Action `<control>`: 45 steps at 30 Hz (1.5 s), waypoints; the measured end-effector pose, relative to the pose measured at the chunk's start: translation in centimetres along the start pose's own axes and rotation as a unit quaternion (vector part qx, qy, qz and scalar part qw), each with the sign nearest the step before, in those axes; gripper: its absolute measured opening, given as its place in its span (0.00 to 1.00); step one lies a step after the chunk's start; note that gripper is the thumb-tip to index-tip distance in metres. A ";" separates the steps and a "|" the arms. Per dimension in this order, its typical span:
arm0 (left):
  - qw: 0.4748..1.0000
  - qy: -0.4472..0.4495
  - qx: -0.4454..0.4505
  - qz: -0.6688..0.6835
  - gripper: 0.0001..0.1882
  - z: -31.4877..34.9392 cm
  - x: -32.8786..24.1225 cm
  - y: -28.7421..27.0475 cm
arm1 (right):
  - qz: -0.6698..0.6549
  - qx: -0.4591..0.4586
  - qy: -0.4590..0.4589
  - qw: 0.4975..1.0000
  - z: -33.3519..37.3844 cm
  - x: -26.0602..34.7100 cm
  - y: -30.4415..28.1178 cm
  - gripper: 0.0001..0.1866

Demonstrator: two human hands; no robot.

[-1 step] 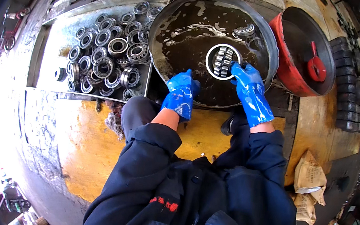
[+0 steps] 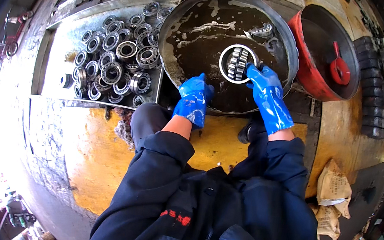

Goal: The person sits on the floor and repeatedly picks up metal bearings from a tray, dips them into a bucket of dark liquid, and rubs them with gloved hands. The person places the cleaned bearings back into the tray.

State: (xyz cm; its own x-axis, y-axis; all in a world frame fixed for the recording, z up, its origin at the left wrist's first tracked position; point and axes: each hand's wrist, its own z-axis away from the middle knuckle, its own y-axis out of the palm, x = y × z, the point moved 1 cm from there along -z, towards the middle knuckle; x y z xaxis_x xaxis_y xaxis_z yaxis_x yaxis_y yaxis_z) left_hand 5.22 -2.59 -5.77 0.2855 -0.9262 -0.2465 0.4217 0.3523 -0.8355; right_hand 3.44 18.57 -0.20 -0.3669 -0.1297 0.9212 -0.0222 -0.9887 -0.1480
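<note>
A roller bearing (image 2: 231,64), its pale outer ring framing two rows of shiny rollers set at a tilt, is held over the dark liquid in a wide round metal basin (image 2: 163,49). My right hand (image 2: 264,82), in a blue rubber glove, grips the ring's right side with thumb and fingers. My left hand (image 2: 195,93), gloved alike, is closed at the basin's near left rim. Its fingertips point inward and are partly hidden, so what they hold cannot be made out. Another bearing (image 2: 261,31) lies partly in the liquid at the far right of the basin.
To the left, a metal tray (image 2: 51,74) holds a heap of several bearings (image 2: 111,72). A red tub (image 2: 305,57) with a red-handled round tool (image 2: 339,71) stands right of the basin. Dark stacked parts (image 2: 377,95) and paper sacks (image 2: 334,190) lie farther right.
The surroundings have shifted very slightly in the view. Both hands and the held bearing keep almost the same places, with the right hand's grip unchanged.
</note>
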 end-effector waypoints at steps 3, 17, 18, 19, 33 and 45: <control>1.000 0.026 -0.011 -0.006 0.27 -0.1 -0.9 -0.1 | -0.030 -0.002 -0.007 1.000 0.1 0.6 -0.9 0.22; 0.997 0.064 -0.040 0.034 0.24 0.1 -0.1 -0.1 | -0.096 -0.024 -0.040 0.994 -0.9 0.2 -2.5 0.16; 0.995 0.076 -0.044 0.046 0.23 -0.3 0.0 -0.1 | -0.104 -0.017 -0.043 0.994 -1.2 0.0 -2.6 0.18; 0.986 0.106 -0.037 0.120 0.22 -1.8 0.6 0.6 | -0.102 -0.018 -0.044 0.994 -1.0 0.5 -2.7 0.18; 0.708 -0.056 0.186 0.679 0.32 -7.7 1.2 -4.7 | -0.064 0.040 0.018 0.997 -1.3 0.8 -0.8 0.22; 0.571 -0.036 0.238 0.785 0.34 -3.5 -2.5 -6.5 | -0.116 0.134 0.027 0.984 -0.3 1.5 2.1 0.23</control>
State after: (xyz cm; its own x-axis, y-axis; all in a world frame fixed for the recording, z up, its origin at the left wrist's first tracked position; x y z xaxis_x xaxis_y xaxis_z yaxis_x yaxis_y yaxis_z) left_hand -1.22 -3.02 -1.42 0.6608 0.5827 -0.4731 -0.2208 0.7533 0.6195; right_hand 2.55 16.35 0.73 -0.4293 0.0993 0.8977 0.1330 -0.9762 0.1715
